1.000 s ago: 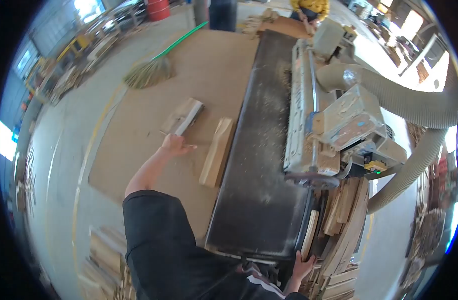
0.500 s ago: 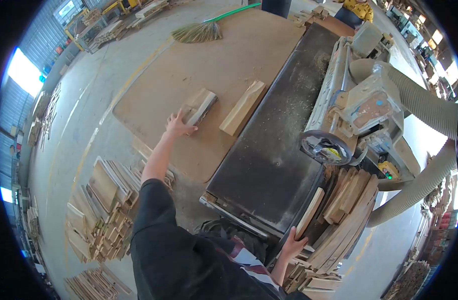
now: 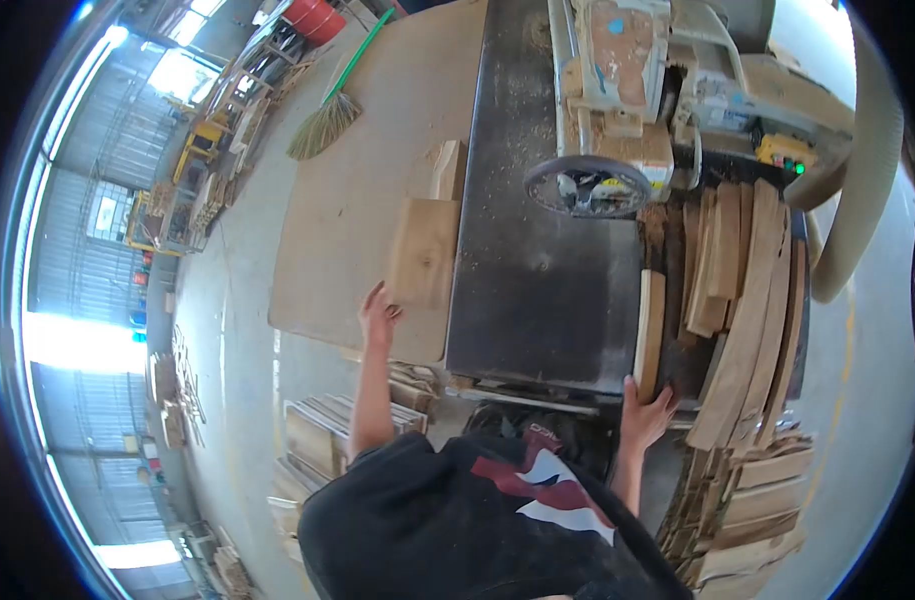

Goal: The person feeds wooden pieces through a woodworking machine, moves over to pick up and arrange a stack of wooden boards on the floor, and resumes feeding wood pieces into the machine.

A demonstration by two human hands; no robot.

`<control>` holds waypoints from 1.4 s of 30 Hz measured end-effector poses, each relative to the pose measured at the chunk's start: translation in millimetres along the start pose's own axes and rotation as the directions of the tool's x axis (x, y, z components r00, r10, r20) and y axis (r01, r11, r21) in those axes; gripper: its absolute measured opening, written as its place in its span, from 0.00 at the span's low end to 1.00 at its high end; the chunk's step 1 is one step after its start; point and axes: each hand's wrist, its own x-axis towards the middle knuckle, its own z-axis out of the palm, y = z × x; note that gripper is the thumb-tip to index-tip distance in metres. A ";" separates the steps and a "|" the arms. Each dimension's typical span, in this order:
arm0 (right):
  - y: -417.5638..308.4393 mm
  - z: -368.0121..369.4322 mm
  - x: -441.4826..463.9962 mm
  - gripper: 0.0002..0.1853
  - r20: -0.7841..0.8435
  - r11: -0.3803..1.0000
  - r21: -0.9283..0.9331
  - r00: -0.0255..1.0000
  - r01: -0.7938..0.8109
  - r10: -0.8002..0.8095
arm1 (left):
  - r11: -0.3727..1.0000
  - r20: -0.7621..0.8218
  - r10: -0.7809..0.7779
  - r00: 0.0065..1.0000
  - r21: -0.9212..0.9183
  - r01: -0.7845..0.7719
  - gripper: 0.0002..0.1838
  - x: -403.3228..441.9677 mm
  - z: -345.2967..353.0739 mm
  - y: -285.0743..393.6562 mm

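My left hand (image 3: 380, 316) is at the lower left corner of a wide, slightly blurred wooden board (image 3: 423, 252), its fingers apart and not wrapped round the wood. The board lies on the brown sheet beside the black machine bed (image 3: 542, 290) and overlaps the view of a thicker wood block (image 3: 449, 170). My right hand (image 3: 645, 418) rests at the near end of a narrow light wood strip (image 3: 649, 335), with thumb and fingers spread and the thumb against the strip's end.
A machine head with a handwheel (image 3: 589, 186) stands over the bed. Long boards (image 3: 747, 330) are stacked on the right, more wood (image 3: 312, 440) at lower left. A green-handled broom (image 3: 325, 125) lies on the brown sheet (image 3: 327, 230). A thick hose (image 3: 867, 170) hangs at right.
The view has turned and shifted. The board by my left hand now shows its wide face and lies closer to the bed, covering part of the block. My right hand stays by the strip's end.
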 end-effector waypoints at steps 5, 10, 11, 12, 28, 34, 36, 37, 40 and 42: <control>-7.4 -6.8 -0.1 0.48 0.036 0.999 0.048 0.999 -0.020 0.019 | 0.970 0.229 -0.136 0.964 0.227 0.083 0.32 -21.1 68.9 -23.6; -4.9 2.9 -4.1 0.49 -0.032 1.000 -0.012 0.999 -0.002 0.002 | 0.966 0.482 -0.193 0.855 0.248 0.078 0.34 -58.8 116.2 -37.8; -3.7 4.8 -2.0 0.49 -0.025 1.000 -0.015 1.000 -0.007 0.006 | 0.859 0.534 -0.059 0.844 0.458 -0.230 0.36 -63.8 122.3 -41.9; -1.9 5.7 -3.2 0.48 -0.019 1.000 -0.016 1.000 -0.012 0.012 | 0.628 0.620 0.064 0.782 0.584 -0.515 0.38 -71.5 128.9 -46.2; -13.9 -1.4 -4.0 0.46 -0.081 1.000 -0.010 0.997 -0.010 0.010 | 0.375 0.852 0.264 0.452 0.341 -0.862 0.49 -84.0 271.9 -99.6; -12.6 2.6 -2.8 0.45 -0.088 1.000 -0.004 0.996 0.024 -0.024 | 0.334 0.835 0.359 0.417 0.302 -0.893 0.40 -14.6 325.9 -66.2; -12.3 3.3 -1.1 0.45 -0.080 0.999 -0.030 0.997 0.019 -0.021 | 0.353 0.765 0.469 0.442 0.296 -0.887 0.33 -11.7 337.2 -73.7; -13.7 4.4 -1.2 0.45 -0.079 0.999 -0.037 0.997 0.008 -0.011 | 0.352 0.686 0.574 0.446 0.285 -0.892 0.25 -7.8 340.6 -77.6; -18.3 5.8 -4.6 0.45 -0.061 0.999 -0.047 0.998 -0.006 0.003 | 0.425 0.452 0.636 0.626 0.472 -0.773 0.16 -4.6 366.4 -92.6; -12.5 7.2 -1.2 0.45 -0.057 0.999 -0.053 0.998 -0.008 0.005 | 0.471 0.340 0.664 0.665 0.500 -0.727 0.17 -1.1 385.5 -90.2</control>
